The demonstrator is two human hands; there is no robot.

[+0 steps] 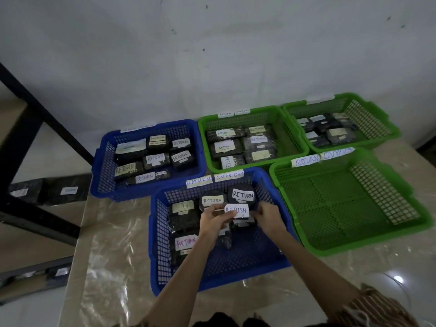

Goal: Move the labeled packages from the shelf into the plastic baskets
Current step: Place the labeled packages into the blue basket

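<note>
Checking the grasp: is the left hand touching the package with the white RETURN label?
Touching. The head view shows the left hand with its fingers on the left edge of the RETURN-labeled package over the near blue basket.

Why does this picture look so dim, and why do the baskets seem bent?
Head view: the lighting is low, so the black packages lose detail. The wide-angle lens bows straight lines, skewing the empty green basket and the shelf frame. A lamp glare glints off the plastic sheet. The far green basket has labels too blurred to read.
</note>
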